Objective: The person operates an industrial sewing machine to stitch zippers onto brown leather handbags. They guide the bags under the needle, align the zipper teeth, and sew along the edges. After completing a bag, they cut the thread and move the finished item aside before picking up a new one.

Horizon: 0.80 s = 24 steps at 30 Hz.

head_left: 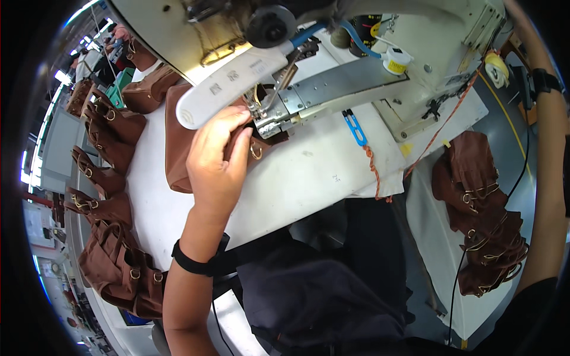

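Note:
My left hand [217, 155] is shut on a brown bag piece [177, 148] with a metal ring [256, 152], pressing it against the needle area of the white sewing machine [415, 35]. The piece lies on the white table [309, 178] and runs back under the machine arm. My right forearm rises along the right edge, with a black wristband [545, 80]. My right hand [521, 24] sits at the top right rim beside the machine's end; its fingers are not clear.
Blue thread snips [355, 127] on an orange cord lie on the machine bed. A yellow-labelled thread spool [396, 59] stands behind them. Several brown bags [113, 249] line the left side, and another pile [487, 225] rests on a white stand at right.

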{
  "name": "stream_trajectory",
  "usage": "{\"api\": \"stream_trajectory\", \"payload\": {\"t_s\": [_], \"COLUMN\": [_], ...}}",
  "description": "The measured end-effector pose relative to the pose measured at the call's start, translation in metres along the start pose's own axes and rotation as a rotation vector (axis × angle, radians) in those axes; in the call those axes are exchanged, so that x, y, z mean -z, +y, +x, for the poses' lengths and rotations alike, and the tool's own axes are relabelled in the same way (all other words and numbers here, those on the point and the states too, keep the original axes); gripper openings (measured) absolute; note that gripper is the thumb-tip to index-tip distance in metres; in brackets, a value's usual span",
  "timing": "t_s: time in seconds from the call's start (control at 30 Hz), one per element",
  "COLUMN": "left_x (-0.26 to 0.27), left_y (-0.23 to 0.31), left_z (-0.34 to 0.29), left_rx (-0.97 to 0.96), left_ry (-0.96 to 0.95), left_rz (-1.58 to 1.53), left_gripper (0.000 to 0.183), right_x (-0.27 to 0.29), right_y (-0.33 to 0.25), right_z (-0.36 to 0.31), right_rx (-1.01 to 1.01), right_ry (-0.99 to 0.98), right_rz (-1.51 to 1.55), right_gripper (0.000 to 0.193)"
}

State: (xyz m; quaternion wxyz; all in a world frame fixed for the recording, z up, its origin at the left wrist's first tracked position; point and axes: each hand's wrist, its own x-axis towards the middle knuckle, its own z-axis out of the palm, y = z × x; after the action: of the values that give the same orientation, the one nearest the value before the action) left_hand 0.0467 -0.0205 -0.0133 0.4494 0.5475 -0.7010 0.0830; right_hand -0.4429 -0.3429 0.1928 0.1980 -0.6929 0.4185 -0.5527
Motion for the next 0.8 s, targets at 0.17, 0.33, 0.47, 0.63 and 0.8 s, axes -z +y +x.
{"api": "stream_trajectory", "payload": {"t_s": [0.17, 0.33, 0.47, 0.63, 0.8], "left_x": [0.001, 0.011, 0.012, 0.004, 0.014], "left_y": [0.002, 0.0, -0.003, -0.003, 0.001], "left_z": [0.012, 0.024, 0.023, 0.029, 0.026], "left_rx": [-0.156, -0.25, -0.216, -0.24, -0.21], "left_ry": [0.071, 0.003, 0.001, 0.02, -0.036], "left_rz": [0.097, 0.065, 0.036, -0.025, 0.061], "left_gripper": [0.02, 0.017, 0.017, 0.016, 0.015], "right_x": [-0.019, -0.001, -0.018, 0.058, 0.086], "right_y": [-0.018, -0.01, 0.001, 0.117, 0.032], "right_z": [-0.011, -0.002, -0.026, -0.105, 0.003], "right_rx": [-0.1, -0.106, -0.181, 0.297, 0.236], "right_ry": [0.063, 0.131, 0.351, 0.176, 0.122], "right_rz": [0.056, 0.02, 0.024, -0.856, -0.296], "right_gripper": [0.026, 0.03, 0.051, 0.064, 0.053]}}
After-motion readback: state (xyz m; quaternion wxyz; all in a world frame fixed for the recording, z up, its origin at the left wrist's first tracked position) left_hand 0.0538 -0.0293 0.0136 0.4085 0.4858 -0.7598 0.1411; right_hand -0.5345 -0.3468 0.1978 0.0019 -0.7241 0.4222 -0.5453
